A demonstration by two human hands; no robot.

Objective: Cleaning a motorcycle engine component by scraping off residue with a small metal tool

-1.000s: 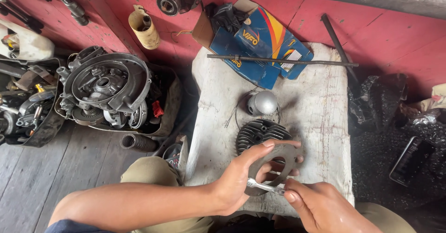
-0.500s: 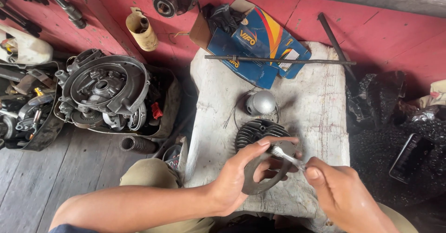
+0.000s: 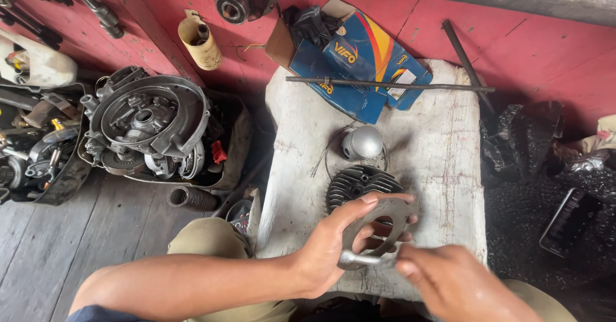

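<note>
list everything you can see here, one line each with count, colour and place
flat metal ring: one, grey, held over the bench front
small tool: one, silver, against the ring's lower edge
finned cylinder head: one, dark, bench middle, behind the ring
piston: one, silver, behind the head
cardboard box: one, blue with orange, bench back
thin rod: one, dark, across the box
bench: one, whitish, centre
engine casing: one, grey, in a floor tray, left
phone: one, black, right
left hand: holds the ring
right hand: blurred, at the tool
</note>
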